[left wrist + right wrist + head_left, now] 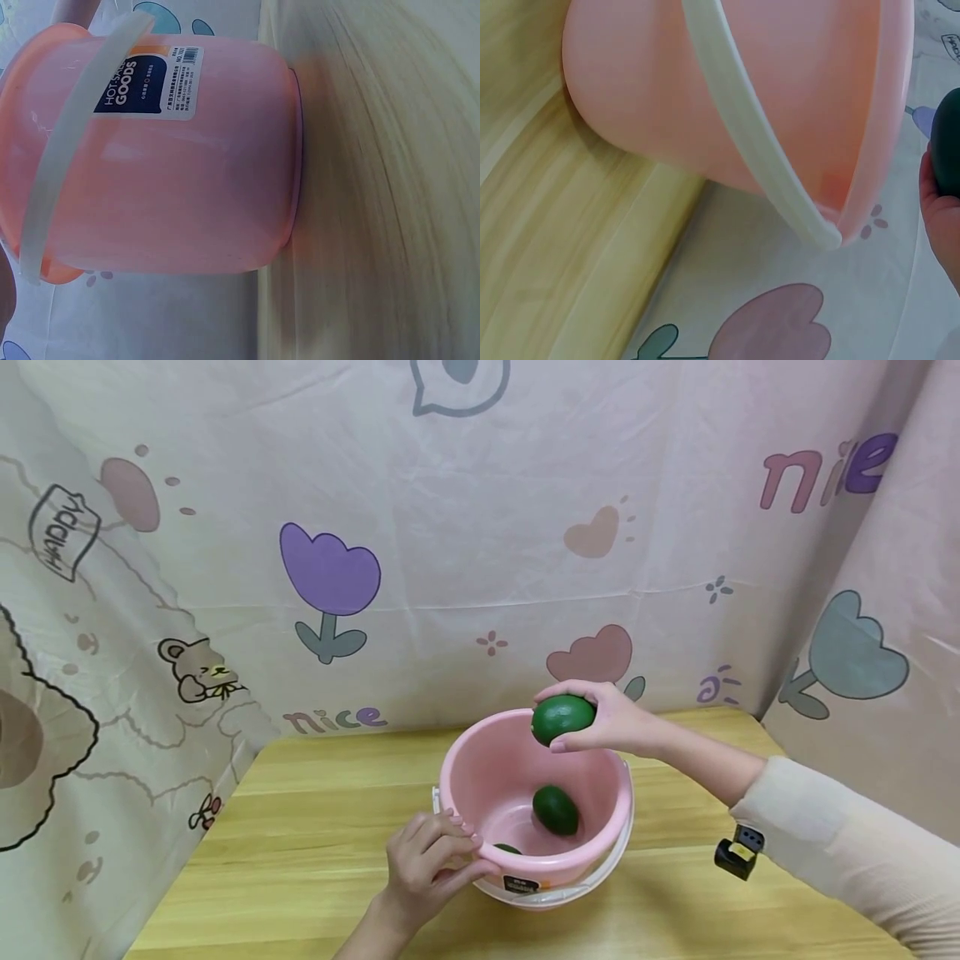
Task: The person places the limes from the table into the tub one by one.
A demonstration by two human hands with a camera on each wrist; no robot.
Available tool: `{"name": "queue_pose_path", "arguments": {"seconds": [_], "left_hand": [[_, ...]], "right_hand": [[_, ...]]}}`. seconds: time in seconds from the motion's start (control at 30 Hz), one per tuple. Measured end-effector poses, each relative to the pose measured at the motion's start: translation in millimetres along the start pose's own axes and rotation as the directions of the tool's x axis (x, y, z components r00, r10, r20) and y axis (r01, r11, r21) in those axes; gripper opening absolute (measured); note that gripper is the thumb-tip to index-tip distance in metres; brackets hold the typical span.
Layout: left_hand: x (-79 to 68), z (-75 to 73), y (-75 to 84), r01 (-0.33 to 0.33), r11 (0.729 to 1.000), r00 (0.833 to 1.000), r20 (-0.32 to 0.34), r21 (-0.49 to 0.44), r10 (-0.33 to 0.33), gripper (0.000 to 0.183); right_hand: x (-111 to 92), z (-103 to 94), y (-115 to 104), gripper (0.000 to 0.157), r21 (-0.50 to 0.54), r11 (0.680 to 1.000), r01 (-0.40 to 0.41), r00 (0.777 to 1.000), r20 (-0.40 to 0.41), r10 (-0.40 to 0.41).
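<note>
A pink bucket (pixel 551 863) stands upright on the table, its white handle (pixel 742 120) hanging down along the outside. My left hand (pixel 423 866) grips the bucket's rim at the near left. Above the far right part of the bucket's opening, my right hand (pixel 621 720) holds a glossy dark green avocado (pixel 562 720) between thumb and fingers. Another avocado (pixel 556 811) lies on the bucket's floor. Close to the near wall, a sliver of a further green avocado (pixel 507 848) shows, mostly hidden by the rim. In the right wrist view, the held avocado (pixel 948 146) appears at the edge.
The wooden table (pixel 330 827) reaches back to a printed cloth (pixel 465 543), which also hangs at both sides. On the bucket's outside there is a dark label (pixel 142 82). A small black device (pixel 738 852) sits at the right wrist.
</note>
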State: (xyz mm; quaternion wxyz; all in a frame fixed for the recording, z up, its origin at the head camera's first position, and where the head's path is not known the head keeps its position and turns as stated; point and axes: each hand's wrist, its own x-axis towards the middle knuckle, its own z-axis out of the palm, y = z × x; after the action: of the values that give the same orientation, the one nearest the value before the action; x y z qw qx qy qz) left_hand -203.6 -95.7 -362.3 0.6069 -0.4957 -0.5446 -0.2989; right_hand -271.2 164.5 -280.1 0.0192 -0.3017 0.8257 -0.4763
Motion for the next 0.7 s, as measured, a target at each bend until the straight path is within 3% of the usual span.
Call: {"name": "queue_pose_path", "arguments": {"seconds": [0.7], "left_hand": [[1.7, -2.1, 0.2, -0.017, 1.0, 1.0, 0.0, 0.001, 0.017, 0.035]], "right_hand": [[16.1, 24.2, -13.0, 0.054, -0.009, 1.0, 0.016, 0.999, 0.048, -0.015]]}}
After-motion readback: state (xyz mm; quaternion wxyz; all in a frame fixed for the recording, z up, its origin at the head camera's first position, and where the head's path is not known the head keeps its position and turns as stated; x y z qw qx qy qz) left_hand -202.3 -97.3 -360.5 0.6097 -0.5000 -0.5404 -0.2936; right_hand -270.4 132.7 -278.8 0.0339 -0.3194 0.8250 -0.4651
